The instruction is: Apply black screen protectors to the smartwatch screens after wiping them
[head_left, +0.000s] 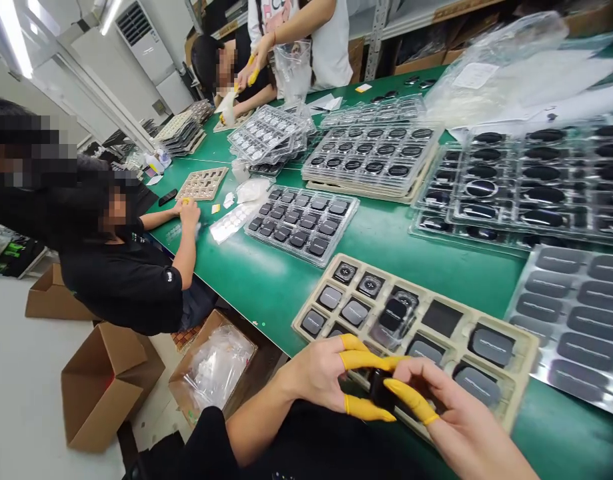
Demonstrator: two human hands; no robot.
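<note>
Between my two hands is a small glossy black piece, seemingly a watch body (381,389), partly hidden by fingers. My left hand (326,373), with yellow finger cots, pinches it from the left. From the right, my right hand (451,407) grips the same piece, a yellow cot on its thumb or forefinger. Both hands are over the near edge of a beige compartment tray (529,353). In its pockets sit dark square watch faces, some with grey film such as this one (491,345). A clear plastic piece with a dark part (393,317) lies across the tray's middle.
Right of the tray lies a sheet of dark film labels (566,303). Beyond are clear trays of black pieces (301,220) and stacked trays of round lenses (371,150). Co-workers work along the green table (236,267). Cardboard boxes (101,387) stand on the floor to the left.
</note>
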